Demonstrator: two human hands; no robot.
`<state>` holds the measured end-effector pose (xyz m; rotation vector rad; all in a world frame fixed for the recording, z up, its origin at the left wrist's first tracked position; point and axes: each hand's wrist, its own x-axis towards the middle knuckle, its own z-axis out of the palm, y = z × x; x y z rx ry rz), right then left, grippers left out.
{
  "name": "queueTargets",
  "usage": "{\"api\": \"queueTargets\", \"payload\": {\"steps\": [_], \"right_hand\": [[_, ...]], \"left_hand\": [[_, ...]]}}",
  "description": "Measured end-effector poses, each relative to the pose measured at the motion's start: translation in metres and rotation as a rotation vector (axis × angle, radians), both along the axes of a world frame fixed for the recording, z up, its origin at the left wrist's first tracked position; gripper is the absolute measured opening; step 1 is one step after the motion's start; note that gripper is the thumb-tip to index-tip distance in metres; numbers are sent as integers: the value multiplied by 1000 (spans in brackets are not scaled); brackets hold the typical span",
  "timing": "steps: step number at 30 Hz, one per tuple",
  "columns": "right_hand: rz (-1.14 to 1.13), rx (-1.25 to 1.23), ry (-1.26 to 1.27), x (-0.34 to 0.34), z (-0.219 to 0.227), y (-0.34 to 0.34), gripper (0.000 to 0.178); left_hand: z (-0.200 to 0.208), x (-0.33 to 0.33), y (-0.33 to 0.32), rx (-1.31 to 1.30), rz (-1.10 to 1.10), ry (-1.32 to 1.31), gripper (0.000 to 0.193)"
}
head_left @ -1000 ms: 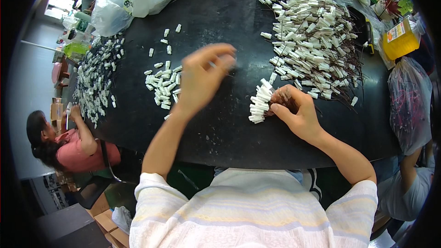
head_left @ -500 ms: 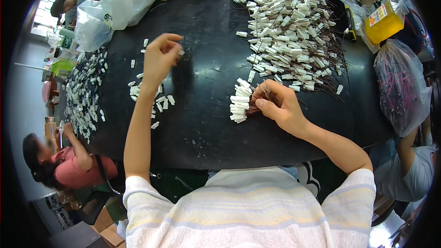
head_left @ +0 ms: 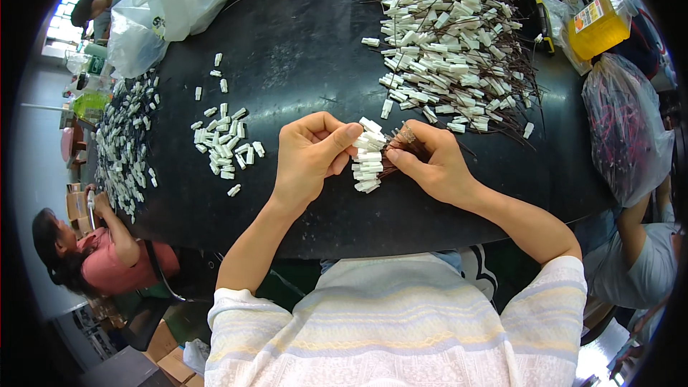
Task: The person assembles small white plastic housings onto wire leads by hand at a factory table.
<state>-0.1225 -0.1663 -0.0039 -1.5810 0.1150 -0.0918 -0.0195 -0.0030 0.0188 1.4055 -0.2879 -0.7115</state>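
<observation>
Yellow box [head_left: 596, 27], white plastic bags [head_left: 166, 7]

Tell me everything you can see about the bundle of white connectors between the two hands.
The bundle of small white plastic connector blocks stands as a rough vertical stack, each block on thin dark brown wires that fan rightward. The right hand grips the wires; the left hand pinches the stack's top with thumb and forefinger. It sits at the near part of the black round table; whether it rests on it is unclear.

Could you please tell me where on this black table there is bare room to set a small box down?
Bare table lies between the loose white connectors and the wired connector pile, and along the near edge below both hands. Crowded: the far right around the pile, and the left rim's connector rows.
</observation>
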Motion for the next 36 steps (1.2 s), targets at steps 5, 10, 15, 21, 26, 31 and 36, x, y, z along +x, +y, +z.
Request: {"api": "queueTargets", "payload": {"steps": [5, 10, 15, 21, 26, 31, 36], "right_hand": [[41, -80, -4, 1, -2, -1, 11], [31, -109, -29, 0, 2, 1, 14], [27, -182, -29, 0, 4, 1, 13], [12, -95, -100, 0, -10, 1, 11], [45, -93, -84, 3, 3, 5, 12], [22, -39, -15, 3, 1, 1, 17], [3, -91, -10, 2, -1, 0, 21]], "left_hand": [[-2, -3, -2, 18, -31, -40, 15], [-3, -14, -5, 120, -51, -206, 9], [-7, -12, -1, 179, -128, -338, 10], [9, 87, 31, 733, 295, -1267, 14], [-12, 155, 90, 1277, 288, -1282, 13], [-4, 112, 53, 646, 156, -906, 9], [17, 37, 20, 166, -222, -372, 12]]}}
